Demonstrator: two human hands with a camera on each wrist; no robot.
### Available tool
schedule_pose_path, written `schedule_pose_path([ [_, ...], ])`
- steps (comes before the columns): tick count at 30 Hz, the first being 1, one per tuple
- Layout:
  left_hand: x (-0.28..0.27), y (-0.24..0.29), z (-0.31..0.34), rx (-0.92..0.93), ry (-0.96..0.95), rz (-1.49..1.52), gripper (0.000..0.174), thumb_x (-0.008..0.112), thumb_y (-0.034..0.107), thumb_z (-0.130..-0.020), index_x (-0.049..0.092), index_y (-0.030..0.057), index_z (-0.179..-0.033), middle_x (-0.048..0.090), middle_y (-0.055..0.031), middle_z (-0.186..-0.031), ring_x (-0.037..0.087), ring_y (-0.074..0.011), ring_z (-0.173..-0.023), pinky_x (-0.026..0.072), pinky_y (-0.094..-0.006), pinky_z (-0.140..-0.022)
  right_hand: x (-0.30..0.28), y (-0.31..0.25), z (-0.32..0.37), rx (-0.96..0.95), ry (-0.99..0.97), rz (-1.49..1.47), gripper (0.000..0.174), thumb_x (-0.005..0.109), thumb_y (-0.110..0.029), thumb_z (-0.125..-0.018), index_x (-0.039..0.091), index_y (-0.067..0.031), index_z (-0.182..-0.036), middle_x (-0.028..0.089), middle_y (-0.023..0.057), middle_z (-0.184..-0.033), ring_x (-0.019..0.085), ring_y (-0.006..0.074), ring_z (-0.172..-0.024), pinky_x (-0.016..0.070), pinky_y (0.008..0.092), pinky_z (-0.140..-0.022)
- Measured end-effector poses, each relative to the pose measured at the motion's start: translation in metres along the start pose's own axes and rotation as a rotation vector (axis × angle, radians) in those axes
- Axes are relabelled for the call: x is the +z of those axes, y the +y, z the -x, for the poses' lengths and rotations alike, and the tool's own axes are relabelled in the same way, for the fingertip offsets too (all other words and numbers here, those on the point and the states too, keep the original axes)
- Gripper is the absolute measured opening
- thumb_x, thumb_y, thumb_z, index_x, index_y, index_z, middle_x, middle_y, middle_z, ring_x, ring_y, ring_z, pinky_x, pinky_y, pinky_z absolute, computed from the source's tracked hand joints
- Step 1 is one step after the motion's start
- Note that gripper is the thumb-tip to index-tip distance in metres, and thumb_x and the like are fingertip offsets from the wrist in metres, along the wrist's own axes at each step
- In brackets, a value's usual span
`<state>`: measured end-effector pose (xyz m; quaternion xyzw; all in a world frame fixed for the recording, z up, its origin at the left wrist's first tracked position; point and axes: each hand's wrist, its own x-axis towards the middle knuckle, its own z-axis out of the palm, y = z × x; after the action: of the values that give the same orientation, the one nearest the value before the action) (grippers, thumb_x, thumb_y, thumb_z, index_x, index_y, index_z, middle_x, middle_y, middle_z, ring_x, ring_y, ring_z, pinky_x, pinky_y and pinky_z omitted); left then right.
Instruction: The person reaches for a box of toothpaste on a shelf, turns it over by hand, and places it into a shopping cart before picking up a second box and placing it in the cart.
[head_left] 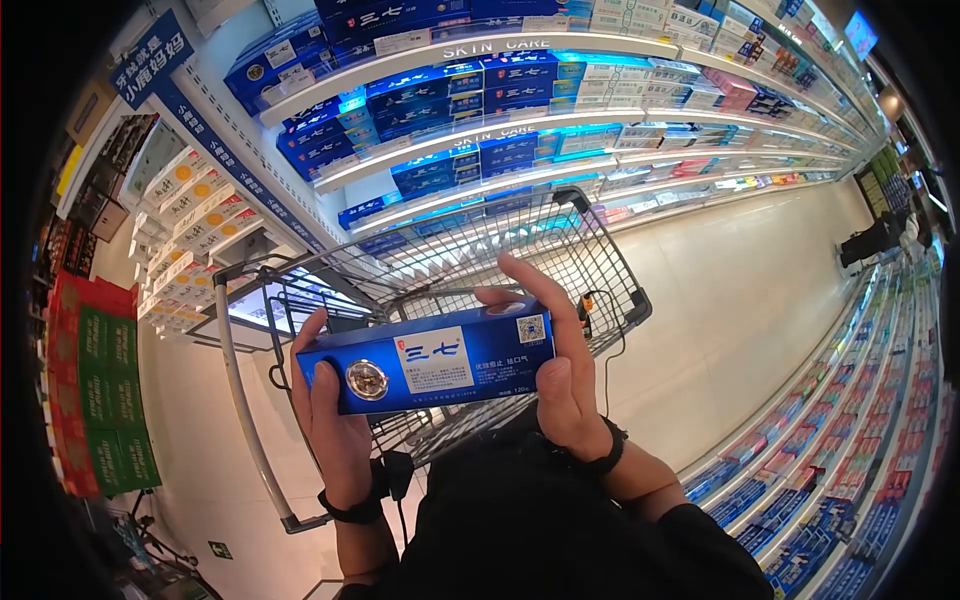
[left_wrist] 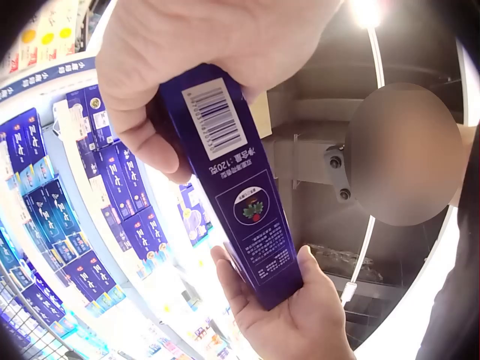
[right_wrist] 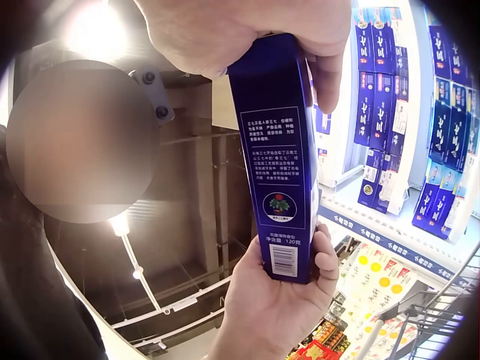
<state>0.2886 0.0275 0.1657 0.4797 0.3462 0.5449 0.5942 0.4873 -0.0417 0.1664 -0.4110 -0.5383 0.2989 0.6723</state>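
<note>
A blue toothpaste box (head_left: pixel 430 360) lies level between both hands, its printed front facing up toward the head camera. The left hand (head_left: pixel 335 425) grips its left end, thumb on the front face. At the right end the right hand (head_left: pixel 570 390) holds it, thumb at the lower corner and fingers behind. In the left wrist view the box (left_wrist: pixel 232 187) shows a barcode, with the left hand (left_wrist: pixel 210 45) above and the right hand (left_wrist: pixel 296 319) below. The right wrist view has the box (right_wrist: pixel 277 165) between the right hand (right_wrist: pixel 255 30) and the left hand (right_wrist: pixel 277 304).
A wire shopping cart (head_left: pixel 625 285) stands just beyond the hands. Lit shelves (head_left: pixel 420 125) of blue boxes rise ahead, and another stocked shelf (head_left: pixel 800 480) runs along the right. White cartons (head_left: pixel 195 215) and red-green cartons (head_left: pixel 100 390) are stacked at the left.
</note>
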Motion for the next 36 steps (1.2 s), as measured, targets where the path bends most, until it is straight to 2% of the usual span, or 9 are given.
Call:
schedule_pose_path([
  [14, 0.035, -0.006, 0.003, 0.03, 0.008, 0.015, 0.056, 0.052, 0.032, -0.094, 0.039, -0.0029, -0.136, 0.054, -0.0109, -0.108, 0.059, -0.0165, -0.1, 0.0481, -0.0292, -0.089, -0.038, -0.003, -0.003, -0.035, 0.003, 0.0, 0.069, 0.039, -0.047, -0.097, 0.03, 0.0043, -0.142, 0.039, 0.0191, -0.138, 0.051, 0.0261, -0.117, 0.0421, 0.0367, -0.097],
  [17, 0.045, -0.01, 0.006, 0.033, -0.001, 0.042, 0.057, 0.053, 0.033, -0.095, 0.039, -0.0028, -0.136, 0.053, -0.0099, -0.106, 0.057, -0.0152, -0.1, 0.0469, -0.0283, -0.09, -0.045, -0.009, -0.004, 0.042, 0.06, 0.092, 0.084, 0.034, -0.065, -0.092, 0.032, 0.004, -0.141, 0.05, 0.0207, -0.13, 0.054, 0.0211, -0.114, 0.0466, 0.0332, -0.094],
  [18, 0.047, -0.013, 0.006, 0.054, -0.02, 0.039, 0.056, 0.052, 0.034, -0.095, 0.038, -0.0024, -0.136, 0.053, -0.0092, -0.105, 0.056, -0.0145, -0.1, 0.0464, -0.028, -0.09, -0.048, -0.004, -0.002, 0.027, 0.079, 0.064, 0.08, 0.037, -0.061, -0.094, 0.032, 0.0035, -0.141, 0.05, 0.021, -0.13, 0.054, 0.0205, -0.115, 0.0482, 0.0318, -0.092],
  [22, 0.058, -0.025, 0.012, 0.075, -0.006, 0.026, 0.056, 0.051, 0.035, -0.096, 0.039, -0.0027, -0.136, 0.055, -0.0096, -0.105, 0.057, -0.0146, -0.099, 0.0467, -0.0277, -0.089, -0.068, -0.004, 0.004, 0.07, 0.021, -0.085, 0.057, 0.043, -0.033, -0.099, 0.034, 0.0037, -0.141, 0.038, 0.0182, -0.144, 0.046, 0.0267, -0.127, 0.038, 0.036, -0.102],
  [25, 0.068, -0.032, 0.02, 0.078, 0.007, 0.026, 0.057, 0.051, 0.035, -0.096, 0.039, -0.003, -0.136, 0.056, -0.0111, -0.106, 0.058, -0.0151, -0.1, 0.0468, -0.0277, -0.09, -0.085, 0.0, 0.008, -0.017, 0.022, 0.19, 0.055, 0.045, -0.03, -0.098, 0.035, 0.0037, -0.14, 0.04, 0.0185, -0.143, 0.04, 0.0288, -0.132, 0.0296, 0.0373, -0.109],
  [29, 0.077, -0.04, 0.028, 0.081, 0.008, 0.052, 0.055, 0.051, 0.033, -0.096, 0.038, -0.0025, -0.136, 0.056, -0.0131, -0.11, 0.058, -0.0157, -0.102, 0.0467, -0.028, -0.091, -0.097, -0.002, 0.014, 0.051, 0.015, 0.104, 0.054, 0.046, -0.029, -0.097, 0.036, 0.0033, -0.14, 0.04, 0.0194, -0.142, 0.035, 0.0283, -0.135, 0.0223, 0.038, -0.112],
  [32, 0.083, -0.045, 0.035, 0.099, 0.027, 0.055, 0.054, 0.05, 0.032, -0.096, 0.037, -0.002, -0.137, 0.055, -0.0138, -0.113, 0.057, -0.0162, -0.103, 0.0463, -0.0282, -0.092, -0.108, 0.007, 0.016, 0.034, 0.03, 0.157, 0.058, 0.05, -0.033, -0.096, 0.035, 0.0012, -0.141, 0.052, 0.0171, -0.129, 0.051, 0.0229, -0.118, 0.0411, 0.0339, -0.098],
  [35, 0.088, -0.045, 0.037, 0.124, 0.03, 0.015, 0.054, 0.051, 0.03, -0.097, 0.037, -0.0018, -0.138, 0.054, -0.0138, -0.115, 0.056, -0.0164, -0.105, 0.0456, -0.0285, -0.093, -0.117, -0.012, 0.019, 0.333, 0.017, -0.006, 0.063, 0.054, -0.036, -0.095, 0.033, -0.001, -0.142, 0.061, 0.0115, -0.109, 0.059, 0.0133, -0.09, 0.0504, 0.025, -0.069],
  [36, 0.088, -0.047, 0.037, 0.137, 0.022, -0.008, 0.054, 0.05, 0.03, -0.097, 0.036, -0.0017, -0.138, 0.053, -0.0137, -0.115, 0.056, -0.0164, -0.106, 0.0455, -0.0285, -0.093, -0.119, -0.005, 0.02, 0.309, 0.039, -0.046, 0.067, 0.058, -0.038, -0.093, 0.032, -0.0019, -0.142, 0.063, 0.0075, -0.098, 0.056, 0.0068, -0.073, 0.0447, 0.0196, -0.05],
])
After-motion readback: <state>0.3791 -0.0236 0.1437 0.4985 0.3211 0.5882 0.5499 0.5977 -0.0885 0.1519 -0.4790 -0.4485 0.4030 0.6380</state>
